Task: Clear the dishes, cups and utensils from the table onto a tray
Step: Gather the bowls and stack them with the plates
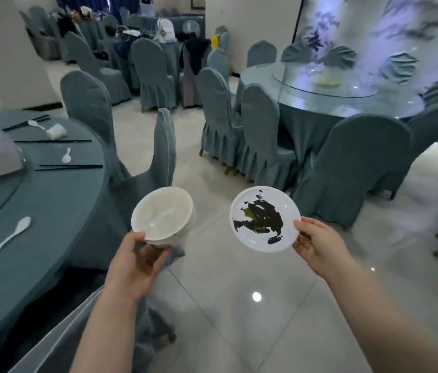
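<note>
Dishes are being carried clear of the desk (51, 200): a white bowl (162, 215) is sitting in the left hand (137, 262), and a small white plate (265, 218) smeared with dark sauce is hanging from the right hand (317, 244), both held out over the tiled floor (239, 278) with no tray anywhere in view. The left grip is cupping the bowl from below, thumb hooking over the near rim; the right grip is pinching the plate's edge, thumb on top and fingers underneath. The plate is tilting toward the camera, so levelling it looks wise before the sauce is running toward the thumb. The bowl is also tipping; whether it is holding liquid I cannot tell. Bowl and plate are staying apart, which is sparing them a knock. Open room is lying straight ahead along the floor, between a covered chair (162, 146) just behind the bowl and a ring of chairs round the far desk (341, 90) on the right. The near desk's curved edge is running close along the left arm, and spoons (13, 234), chopsticks (70, 167) and a toppled cup (56, 131) are still waiting on it for later trips.
</note>
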`<state>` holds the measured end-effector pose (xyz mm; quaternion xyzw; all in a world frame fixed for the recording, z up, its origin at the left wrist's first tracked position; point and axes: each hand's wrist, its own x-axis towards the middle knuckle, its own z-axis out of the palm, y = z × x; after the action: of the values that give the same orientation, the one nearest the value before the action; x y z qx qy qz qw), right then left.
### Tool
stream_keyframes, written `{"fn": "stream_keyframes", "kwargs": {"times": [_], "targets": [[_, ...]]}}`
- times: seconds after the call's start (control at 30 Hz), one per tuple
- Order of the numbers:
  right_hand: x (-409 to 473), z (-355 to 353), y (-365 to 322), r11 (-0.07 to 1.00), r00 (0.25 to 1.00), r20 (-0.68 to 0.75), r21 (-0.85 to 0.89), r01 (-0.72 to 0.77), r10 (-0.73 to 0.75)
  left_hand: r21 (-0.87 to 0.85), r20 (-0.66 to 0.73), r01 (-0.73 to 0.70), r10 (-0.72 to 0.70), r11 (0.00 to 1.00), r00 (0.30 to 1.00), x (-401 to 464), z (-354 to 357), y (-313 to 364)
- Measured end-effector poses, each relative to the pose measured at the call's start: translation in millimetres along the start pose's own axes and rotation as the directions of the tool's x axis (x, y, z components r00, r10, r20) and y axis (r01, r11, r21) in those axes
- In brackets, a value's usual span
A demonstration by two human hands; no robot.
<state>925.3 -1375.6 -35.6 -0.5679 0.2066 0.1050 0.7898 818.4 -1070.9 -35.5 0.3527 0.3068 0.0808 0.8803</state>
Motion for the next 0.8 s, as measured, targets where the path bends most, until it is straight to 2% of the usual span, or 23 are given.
{"fn": "stream_keyframes", "kwargs": {"times": [0.23, 0.43, 0.63, 0.8], "targets": [[127, 3, -27, 0.994, 0.997, -0.007, 0.07, -0.079, 0.079, 0.07, 0.021, 0.029, -0.03, 0.997, 0.999, 109, 73, -25], [244, 37, -84, 0.994, 0.998, 0.003, 0.083, -0.066, 0.066, 0.041, 0.07, 0.027, -0.03, 0.999, 0.997, 237, 163, -12], [355, 70, -137, 0.995, 0.997, -0.01, 0.048, -0.082, 0.082, 0.058, 0.092, 0.026, -0.032, 0.998, 0.995, 341, 236, 7], [483, 122, -191, 0.996, 0.995, 0.04, -0.022, -0.087, 0.088, 0.028, 0.092, -0.017, 0.014, 0.999, 0.996, 448, 303, 30]]}}
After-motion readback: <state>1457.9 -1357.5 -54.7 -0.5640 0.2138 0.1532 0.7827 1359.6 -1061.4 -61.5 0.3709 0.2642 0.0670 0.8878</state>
